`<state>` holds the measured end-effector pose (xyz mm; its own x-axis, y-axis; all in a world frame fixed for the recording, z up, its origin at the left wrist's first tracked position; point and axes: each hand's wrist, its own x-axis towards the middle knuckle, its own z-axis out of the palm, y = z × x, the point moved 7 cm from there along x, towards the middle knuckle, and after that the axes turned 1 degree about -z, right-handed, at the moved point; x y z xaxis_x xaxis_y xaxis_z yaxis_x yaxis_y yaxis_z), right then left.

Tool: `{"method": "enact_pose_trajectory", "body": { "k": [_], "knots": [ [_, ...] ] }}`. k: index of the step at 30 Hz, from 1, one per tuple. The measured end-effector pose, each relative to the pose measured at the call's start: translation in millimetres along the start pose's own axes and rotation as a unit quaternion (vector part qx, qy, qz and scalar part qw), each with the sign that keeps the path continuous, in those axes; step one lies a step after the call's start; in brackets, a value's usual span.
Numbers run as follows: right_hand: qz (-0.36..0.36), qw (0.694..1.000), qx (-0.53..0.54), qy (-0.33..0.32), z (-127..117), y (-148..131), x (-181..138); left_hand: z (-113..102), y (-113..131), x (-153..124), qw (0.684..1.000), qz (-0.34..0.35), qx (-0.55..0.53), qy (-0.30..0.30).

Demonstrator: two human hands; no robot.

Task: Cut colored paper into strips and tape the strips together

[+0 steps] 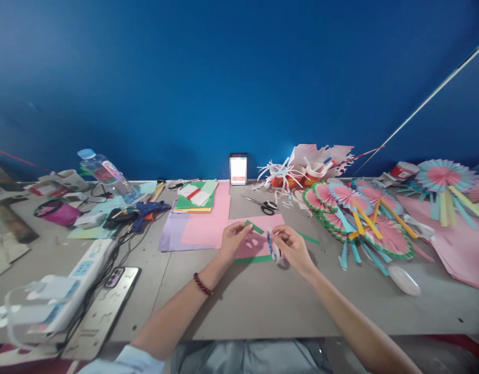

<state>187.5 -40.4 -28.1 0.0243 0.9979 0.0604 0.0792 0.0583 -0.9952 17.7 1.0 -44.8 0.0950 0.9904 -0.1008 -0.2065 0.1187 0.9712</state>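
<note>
My left hand point(233, 238) rests on a pink paper sheet point(258, 243) and pinches the end of a green paper strip point(255, 227). My right hand point(291, 246) is closed on a small roll of tape point(273, 245) with a white and blue edge, held upright just above the pink sheet. Another green strip point(254, 259) lies along the near edge of the sheet. A red bead bracelet sits on my left wrist point(202, 284).
Black scissors point(263, 205) lie behind the sheet. Pink and purple sheets point(200, 228) and a stack of coloured paper point(194, 200) sit left of centre. Paper fans point(359, 218) crowd the right. A glue gun point(146, 212), bottle point(107, 174), power strip point(81, 272) and phone point(103, 311) are left.
</note>
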Motion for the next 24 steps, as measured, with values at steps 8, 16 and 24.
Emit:
{"method": "enact_pose_trajectory", "body": {
  "k": [8,16,24],
  "knots": [
    [-0.022,0.998,0.051,0.012,2.3,-6.0,0.1,-1.6,-0.8,-0.2,1.000,0.001,0.013,0.010],
    [0.075,0.987,0.128,-0.058,16.7,3.8,-2.5,-1.5,-0.4,2.4,0.998,0.000,-0.054,0.033],
    [0.077,0.986,0.144,-0.032,18.4,1.0,-5.9,1.8,4.1,-3.7,1.000,-0.011,-0.008,0.018]
  ]
}}
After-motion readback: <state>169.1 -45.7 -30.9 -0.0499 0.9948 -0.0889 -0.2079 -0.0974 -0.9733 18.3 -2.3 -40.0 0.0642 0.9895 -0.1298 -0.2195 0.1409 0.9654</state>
